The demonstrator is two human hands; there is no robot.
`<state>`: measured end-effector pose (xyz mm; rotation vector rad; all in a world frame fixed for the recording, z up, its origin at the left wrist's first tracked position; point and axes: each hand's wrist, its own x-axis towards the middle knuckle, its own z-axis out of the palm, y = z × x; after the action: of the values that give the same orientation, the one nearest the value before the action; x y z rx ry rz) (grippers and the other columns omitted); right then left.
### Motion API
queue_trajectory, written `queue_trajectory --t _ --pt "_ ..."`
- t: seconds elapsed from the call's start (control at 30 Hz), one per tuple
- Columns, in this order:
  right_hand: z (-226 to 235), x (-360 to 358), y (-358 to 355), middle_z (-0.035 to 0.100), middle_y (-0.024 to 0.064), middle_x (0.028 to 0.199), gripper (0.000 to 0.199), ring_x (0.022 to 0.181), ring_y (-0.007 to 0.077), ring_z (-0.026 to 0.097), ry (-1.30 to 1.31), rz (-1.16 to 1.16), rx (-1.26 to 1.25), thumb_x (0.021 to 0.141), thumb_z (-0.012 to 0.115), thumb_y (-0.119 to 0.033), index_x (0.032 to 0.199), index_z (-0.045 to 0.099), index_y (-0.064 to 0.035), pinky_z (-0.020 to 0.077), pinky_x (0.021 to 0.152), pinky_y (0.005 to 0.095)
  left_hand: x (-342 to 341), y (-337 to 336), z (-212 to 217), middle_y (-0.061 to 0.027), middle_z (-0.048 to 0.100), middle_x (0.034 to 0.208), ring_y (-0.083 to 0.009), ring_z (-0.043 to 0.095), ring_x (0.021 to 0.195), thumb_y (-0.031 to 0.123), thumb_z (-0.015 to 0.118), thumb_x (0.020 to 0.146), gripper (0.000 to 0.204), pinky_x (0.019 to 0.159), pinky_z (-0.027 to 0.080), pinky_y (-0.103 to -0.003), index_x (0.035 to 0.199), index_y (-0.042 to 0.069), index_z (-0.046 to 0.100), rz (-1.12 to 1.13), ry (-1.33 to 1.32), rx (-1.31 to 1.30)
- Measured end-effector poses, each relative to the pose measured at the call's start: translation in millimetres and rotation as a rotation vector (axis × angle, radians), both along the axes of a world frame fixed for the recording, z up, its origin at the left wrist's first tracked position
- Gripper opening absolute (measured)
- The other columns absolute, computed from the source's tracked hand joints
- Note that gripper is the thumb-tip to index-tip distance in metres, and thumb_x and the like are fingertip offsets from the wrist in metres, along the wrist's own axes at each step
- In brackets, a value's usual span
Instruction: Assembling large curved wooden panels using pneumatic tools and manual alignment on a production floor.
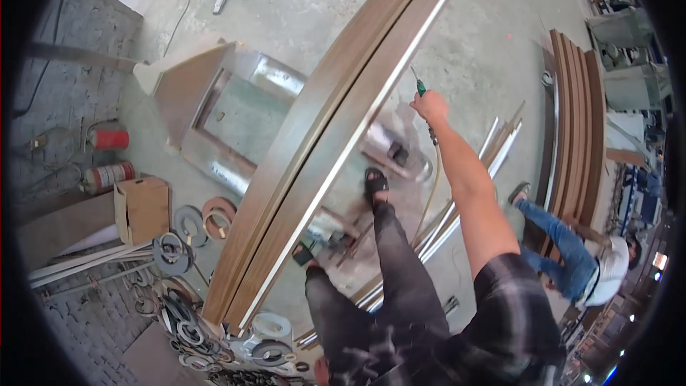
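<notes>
Steadily: notes on one-handed tool control

Main piece: two long brown wood-grain boards [354,114], side by side with a dark gap between, running diagonally from top centre to lower left of the frame. A narrow white edge strip [357,141] lines their right side.

Your right hand [431,106], upper centre-right, is closed around a small green-bodied air gun with a thin metal nozzle [420,88]; the tip sits near the strip, contact not resolvable. Your left hand [321,372] seems to be the sliver of skin at the bottom edge; you cannot tell from this view how far its fingers are spread or whether they hold anything.

Step, as judged: aiming the gun at the boards' edge. Keep your wrist firm and the nozzle at one slant, just off the surface, so the metal does not scratch it. Move evenly along the length. Leave slack in the thin yellowish hose [427,207], clear of the pale and brown strips [493,154] at centre-right. Point away from the bent co-worker in blue jeans [572,271], lower right.
</notes>
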<state>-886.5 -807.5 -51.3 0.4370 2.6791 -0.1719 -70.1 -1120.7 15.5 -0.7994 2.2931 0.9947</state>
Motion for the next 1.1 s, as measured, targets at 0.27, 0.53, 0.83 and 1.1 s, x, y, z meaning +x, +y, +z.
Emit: queue_trajectory --t 0.27,0.53,0.83,1.1 --pt "-54.4 -164.4 64.0 0.065 0.0224 0.097 0.042 0.092 0.0383 0.063 0.079 -0.037 -0.081 0.077 0.06 -0.039 0.096 0.066 -0.0019 0.0504 0.081 0.0452 -141.3 66.0 -22.2 -0.0055 0.06 0.093 -0.02 0.056 0.073 0.035 0.048 0.09 0.039 0.067 0.046 -0.039 0.119 0.009 0.054 0.273 -0.097 -0.008" --pt "6.9 -301.8 128.3 0.066 0.0203 0.1 0.043 0.094 0.0369 0.063 0.191 -0.102 -0.049 0.076 0.06 -0.041 0.097 0.067 -0.0035 0.0504 0.081 0.0452 -228.2 89.7 -25.7 -0.0066 0.06 0.086 -0.0205 0.055 0.069 0.039 0.046 0.091 0.039 0.062 0.046 -0.038 0.111 0.008 0.058 0.573 -0.074 0.016" --pt "6.0 -262.1 153.0 0.066 0.0194 0.091 0.045 0.087 0.0339 0.065 0.277 -0.189 -0.308 0.079 0.06 -0.047 0.096 0.066 -0.0062 0.0491 0.073 0.0454 -193.0 110.8 42.9 -0.0079 0.061 0.077 -0.0211 0.054 0.063 0.044 0.044 0.092 0.043 0.057 0.045 -0.038 0.103 0.007 0.064 0.982 -0.096 0.033" --pt "74.4 160.7 -20.9 0.063 0.0098 0.107 0.047 0.101 0.0307 0.059 -0.257 1.151 -1.26 0.07 0.068 -0.022 0.115 0.058 -0.0159 0.0476 0.083 0.0403 -201.5 116.7 96.3 -0.0095 0.06 0.086 -0.0211 0.055 0.068 0.032 0.045 0.091 0.037 0.062 0.046 -0.038 0.111 0.004 0.057 1.046 -0.087 0.147"
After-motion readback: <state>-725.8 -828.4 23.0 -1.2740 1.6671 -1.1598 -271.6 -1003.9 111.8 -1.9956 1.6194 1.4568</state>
